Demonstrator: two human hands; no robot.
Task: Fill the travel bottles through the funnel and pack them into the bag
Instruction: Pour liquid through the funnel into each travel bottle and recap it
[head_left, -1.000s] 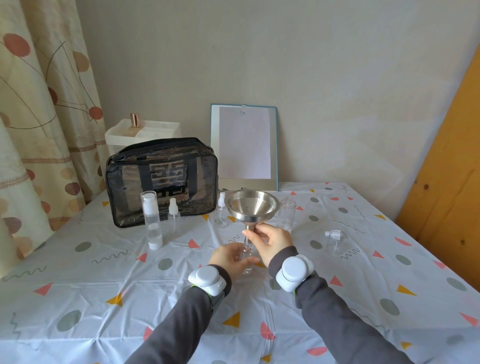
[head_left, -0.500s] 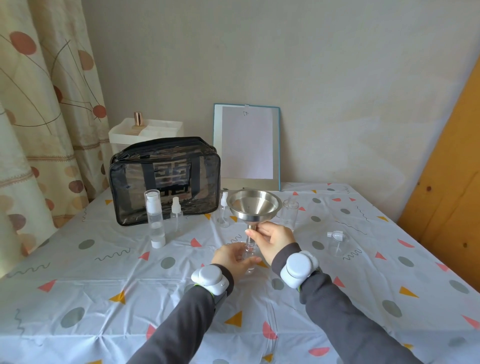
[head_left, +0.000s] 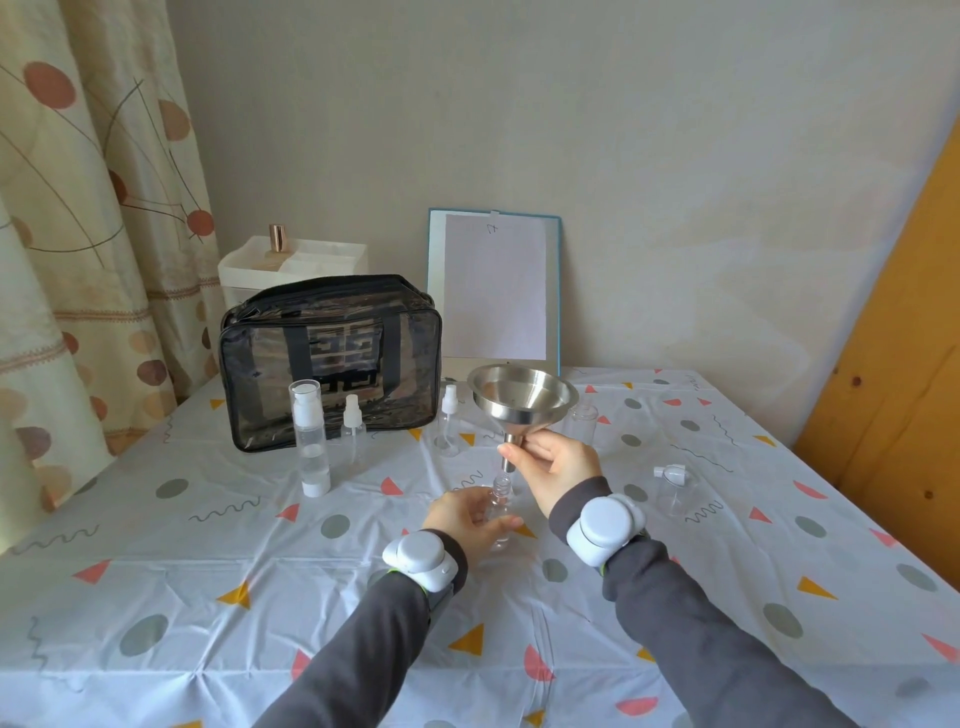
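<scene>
My left hand (head_left: 465, 514) grips a small clear travel bottle (head_left: 500, 501) that stands uncapped on the table. My right hand (head_left: 553, 462) pinches the stem of a steel funnel (head_left: 522, 397) just above the bottle's neck; the spout tip is at or barely over the opening. A black see-through bag (head_left: 330, 358) stands shut at the back left. In front of it are a tall pump bottle (head_left: 310, 439) and a small spray bottle (head_left: 353, 428). Another spray bottle (head_left: 449, 421) stands left of the funnel.
A clear jar (head_left: 582, 421) stands behind my right hand. A round clear bottle with a white cap (head_left: 674, 488) is at the right. A blue clipboard (head_left: 493, 286) leans on the wall, a white organiser (head_left: 291, 262) sits behind the bag, a curtain hangs at left.
The funnel and my right hand have lifted slightly, so the spout sits higher over the bottle's neck. My left hand keeps hold of the bottle. The camera has shifted a little.
</scene>
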